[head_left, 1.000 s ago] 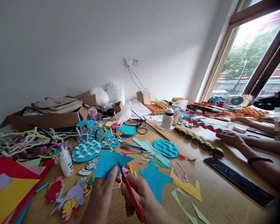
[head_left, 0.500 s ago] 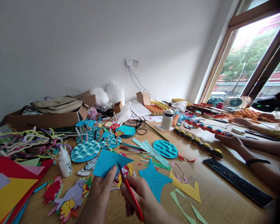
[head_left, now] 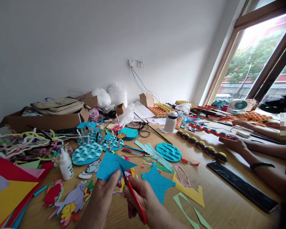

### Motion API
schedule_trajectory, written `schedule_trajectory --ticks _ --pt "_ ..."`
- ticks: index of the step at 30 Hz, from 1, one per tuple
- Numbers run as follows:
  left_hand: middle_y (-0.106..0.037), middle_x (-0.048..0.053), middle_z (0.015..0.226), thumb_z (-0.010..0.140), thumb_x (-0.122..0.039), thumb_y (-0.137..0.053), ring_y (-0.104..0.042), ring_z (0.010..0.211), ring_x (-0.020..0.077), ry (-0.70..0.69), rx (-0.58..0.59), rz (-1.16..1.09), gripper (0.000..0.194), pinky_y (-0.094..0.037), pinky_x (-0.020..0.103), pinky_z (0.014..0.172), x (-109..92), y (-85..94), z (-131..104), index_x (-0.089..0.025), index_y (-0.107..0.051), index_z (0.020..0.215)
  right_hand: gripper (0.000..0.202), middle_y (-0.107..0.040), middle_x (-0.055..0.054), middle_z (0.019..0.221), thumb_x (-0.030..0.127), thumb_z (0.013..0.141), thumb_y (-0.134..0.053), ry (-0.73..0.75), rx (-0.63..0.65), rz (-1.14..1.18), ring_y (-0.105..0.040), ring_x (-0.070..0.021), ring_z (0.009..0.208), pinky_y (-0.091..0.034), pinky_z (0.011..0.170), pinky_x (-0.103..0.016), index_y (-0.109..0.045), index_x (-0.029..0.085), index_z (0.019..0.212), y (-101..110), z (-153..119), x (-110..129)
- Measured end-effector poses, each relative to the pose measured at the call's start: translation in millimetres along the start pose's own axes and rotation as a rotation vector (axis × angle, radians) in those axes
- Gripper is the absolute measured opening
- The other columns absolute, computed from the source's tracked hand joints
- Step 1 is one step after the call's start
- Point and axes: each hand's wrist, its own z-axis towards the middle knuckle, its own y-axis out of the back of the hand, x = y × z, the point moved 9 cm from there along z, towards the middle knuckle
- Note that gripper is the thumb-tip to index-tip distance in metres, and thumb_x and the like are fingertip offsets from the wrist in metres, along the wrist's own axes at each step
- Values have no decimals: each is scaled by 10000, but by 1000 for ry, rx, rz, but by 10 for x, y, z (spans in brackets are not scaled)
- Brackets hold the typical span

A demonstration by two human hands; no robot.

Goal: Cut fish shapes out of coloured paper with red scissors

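Note:
A blue paper sheet (head_left: 109,165) with a drawn outline is pinched in my left hand (head_left: 107,190), thumb on top. My right hand (head_left: 140,194) is closed round red-handled scissors (head_left: 136,200), whose dark blades meet the sheet's right part. Right of my hands lies a blue star-like paper piece (head_left: 158,181). Paper fish cutouts (head_left: 72,202) lie at my left, near a white glue bottle (head_left: 66,165). Behind the sheet stand blue wavy paper discs (head_left: 87,153), some bearing small fish on twisted stems.
Coloured paper (head_left: 11,184) is stacked at left beside tangled fuzzy stems (head_left: 30,146). A cardboard box (head_left: 45,122) stands behind. At right are a black tray (head_left: 240,186), a white jar (head_left: 171,122), and another person's arms (head_left: 255,156) with a painted egg-carton strip.
Between the frames, my hands stay almost in place. The scissor blades look slightly shifted against the blue sheet.

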Motion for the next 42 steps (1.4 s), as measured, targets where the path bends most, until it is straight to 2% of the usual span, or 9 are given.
schedule_trajectory --ticks 8,13,17,24,29,34,39,42 --pt "-582 -9 559 660 -347 -656 -561 625 182 41 26 -51 282 -470 278 635 -4 -20 -10 -208 -523 453 454 -383 68 412 618 731 -452 -5 3 -26 -405 -57 326 -303 316 -138 -446 171 653 0 -14 0" --pt "-530 -17 556 701 -342 -621 -497 625 165 75 108 -78 278 -454 269 650 -5 -84 1 -208 -520 480 468 -358 74 439 637 721 -456 -9 6 -41 -410 -53 330 -306 317 -136 -418 179 633 10 -31 37" --pt "-473 -34 548 720 -334 -605 -444 600 147 79 160 -111 277 -447 264 656 -42 -119 -5 -210 -493 500 423 -348 80 452 588 731 -481 -5 4 -27 -411 -53 324 -307 309 -137 -433 176 645 16 -33 30" --pt "-506 -45 551 677 -331 -660 -472 590 138 106 115 -154 237 -448 252 626 -29 -71 1 -199 -527 532 380 -374 75 445 539 768 -463 -9 4 -38 -416 -54 327 -313 314 -135 -441 175 660 31 -17 -32" --pt "-631 -41 769 655 -279 -701 -557 803 167 85 64 -224 124 -446 277 781 -1 -2 37 -219 -617 723 401 -374 75 416 560 756 -469 -12 15 -51 -421 -61 329 -314 310 -134 -423 181 636 27 -17 -62" --pt "-656 -48 728 655 -252 -699 -580 733 164 83 58 -208 94 -446 290 791 30 27 42 -214 -629 705 423 -351 79 423 580 723 -498 -17 21 -39 -428 -61 341 -312 323 -133 -427 176 622 16 -42 20" --pt "-678 -37 807 669 -245 -687 -595 799 186 58 72 -206 108 -449 315 813 -1 13 35 -218 -635 759 448 -360 76 451 609 700 -497 -8 25 -24 -433 -58 352 -316 331 -135 -412 177 617 9 -48 49" --pt "-678 -26 787 668 -267 -685 -594 797 193 62 74 -195 100 -464 314 785 -25 2 30 -212 -639 739 419 -367 75 448 581 712 -490 -1 26 -28 -434 -60 351 -325 334 -138 -416 178 627 10 -40 25"
